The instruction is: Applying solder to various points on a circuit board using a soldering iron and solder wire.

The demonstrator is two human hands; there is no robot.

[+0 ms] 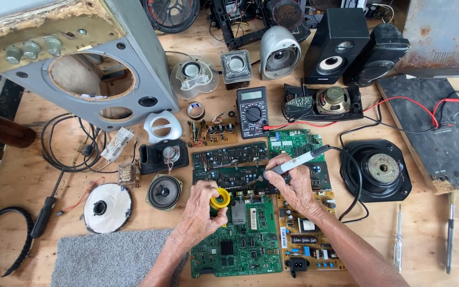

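Two bare hands work over a cluster of circuit boards on a wooden table, seen from above. Nearest the viewer lies a green circuit board [243, 239], with a yellowish board [309, 239] touching its right edge; a narrow white rectangular label sits upright on the green board, and a thin white strip label runs along the seam between the two. Just beyond, the left hand [200, 215] has its fingers curled closed around a small yellow spool [220, 199], apparently solder wire. The right hand [296, 183] grips a grey soldering iron [293, 163], fingers wrapped around its handle. The iron's long axis slants from upper right, where its black cord leaves, down to lower left, so its tip points toward a dark circuit board [229, 178] lying between the two hands. The spool sits just left of and below that tip, close by but apart; the right hand is the nearer to the tip. Farther back stands a black multimeter [252, 112] with red leads. Beyond it are loose speakers, and a grey speaker cabinet [134, 69] at far left.
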